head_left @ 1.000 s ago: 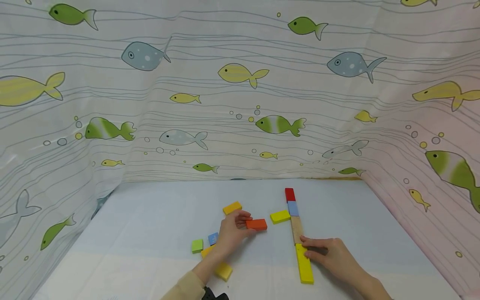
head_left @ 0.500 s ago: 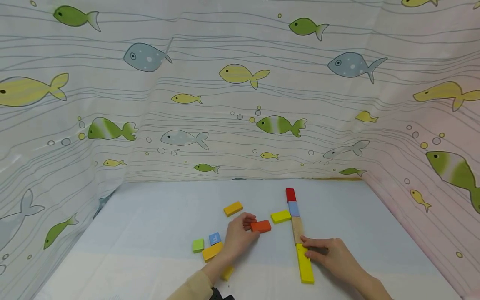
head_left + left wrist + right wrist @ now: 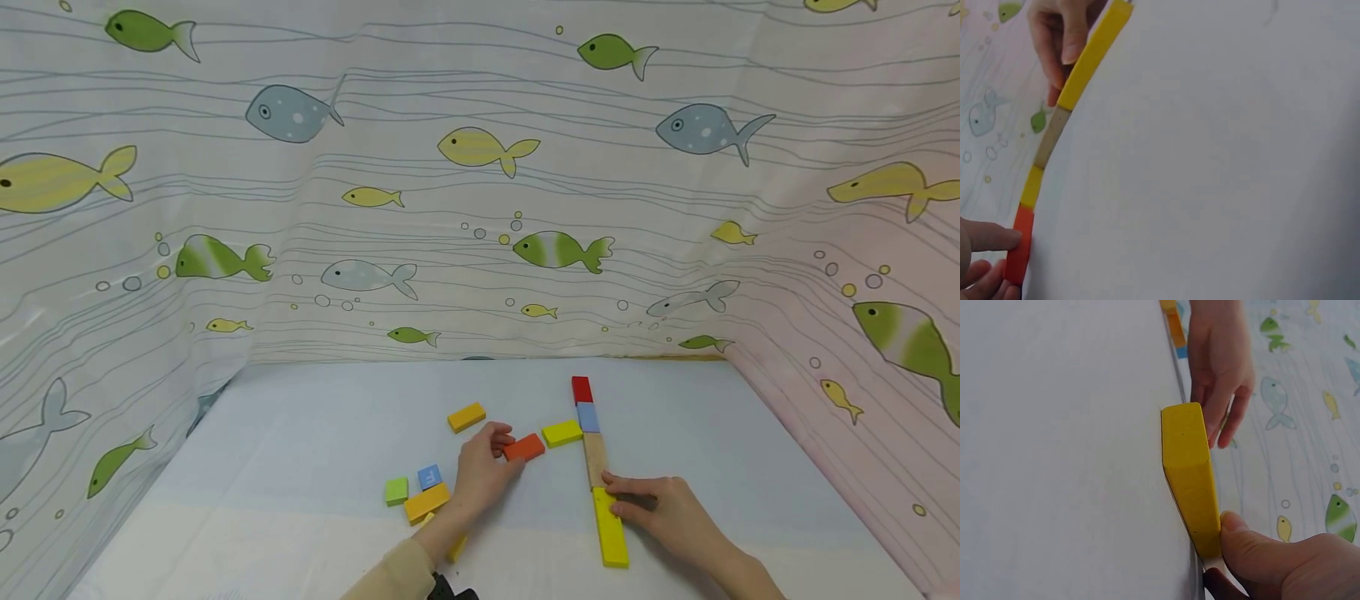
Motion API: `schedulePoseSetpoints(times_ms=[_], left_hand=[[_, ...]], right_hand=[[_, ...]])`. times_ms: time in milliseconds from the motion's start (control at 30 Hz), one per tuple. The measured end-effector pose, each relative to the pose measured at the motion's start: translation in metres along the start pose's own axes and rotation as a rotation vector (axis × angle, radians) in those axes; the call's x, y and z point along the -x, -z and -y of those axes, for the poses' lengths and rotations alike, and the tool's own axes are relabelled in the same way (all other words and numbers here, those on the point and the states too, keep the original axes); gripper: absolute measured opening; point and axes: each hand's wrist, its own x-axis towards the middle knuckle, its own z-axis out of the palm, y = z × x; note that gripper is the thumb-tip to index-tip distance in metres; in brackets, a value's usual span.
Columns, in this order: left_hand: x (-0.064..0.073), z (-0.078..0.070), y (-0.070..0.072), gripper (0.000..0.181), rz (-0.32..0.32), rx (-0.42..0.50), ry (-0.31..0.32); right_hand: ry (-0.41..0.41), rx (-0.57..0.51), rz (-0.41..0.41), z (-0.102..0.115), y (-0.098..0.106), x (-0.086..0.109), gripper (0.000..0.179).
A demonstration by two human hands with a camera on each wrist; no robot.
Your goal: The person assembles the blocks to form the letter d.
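My left hand point(image 3: 483, 471) pinches an orange-red block point(image 3: 524, 448) by its left part, thumb on the near side and fingers on the far side. The block's right end meets or nearly meets a short yellow block point(image 3: 562, 433); I cannot tell if they touch. That yellow block adjoins a row made of a red block point(image 3: 582, 389), a blue block point(image 3: 588, 417), a plain wooden block point(image 3: 594, 460) and a long yellow block point(image 3: 611, 529). My right hand point(image 3: 667, 512) rests its index fingertip and thumb against the row's right side, where wood meets yellow.
Left of the left hand lie a green block point(image 3: 396, 492), a small blue block point(image 3: 429, 477) and an amber block point(image 3: 427, 504). A yellow block point(image 3: 457, 550) is partly hidden by the forearm. Another amber block point(image 3: 467, 417) lies farther back. A fish-patterned curtain point(image 3: 450, 250) surrounds the white table point(image 3: 300, 433).
My left hand has moved the orange-red block a little to the right, toward the short yellow block, and turned its right end slightly away. The right hand has stayed in place.
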Motion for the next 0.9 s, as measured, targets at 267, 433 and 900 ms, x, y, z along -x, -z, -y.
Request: schedulePoseSetpoints(times_ms=[267, 433, 900], left_hand=[[-0.0018, -0.0021, -0.0023, 0.042, -0.008, 0.000, 0.020], [-0.0030, -0.0018, -0.0043, 0.043, -0.006, 0.003, 0.027], [-0.0055, -0.0039, -0.0073, 0.043, 0.004, 0.021, 0.045]], right_hand=[[-0.009, 0.001, 0.002, 0.0017, -0.0002, -0.0002, 0.036], [-0.019, 0.016, -0.001, 0.0021, -0.0008, -0.0002, 0.035], [-0.026, 0.019, 0.003, 0.0007, -0.0016, -0.0008, 0.036]])
